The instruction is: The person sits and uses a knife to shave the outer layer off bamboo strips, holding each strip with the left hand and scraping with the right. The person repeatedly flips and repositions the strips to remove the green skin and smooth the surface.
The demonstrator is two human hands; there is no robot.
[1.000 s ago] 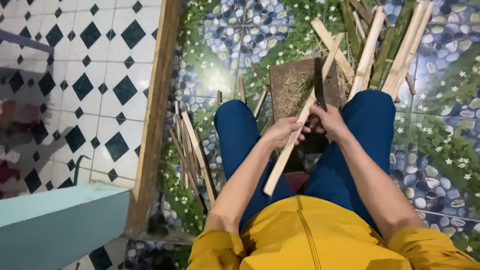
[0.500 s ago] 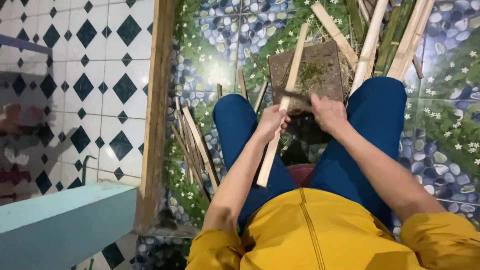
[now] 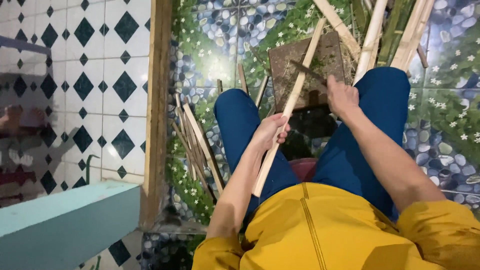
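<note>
While the left hand was clenched around a long pale wooden strip, the right hand gripped a dark blade laid against that strip. The strip ran slantwise from beside the left thigh up across a brown wooden block standing on the pebble-patterned floor. More strips lay on the floor just beside the left leg, others beyond the block.

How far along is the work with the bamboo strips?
Done: a bundle of thin strips lies on the floor beside the left leg. In hand: the left hand grips a long strip while the right hand holds a knife against it over a board. Left: thick uncut pieces wait ahead.
</note>
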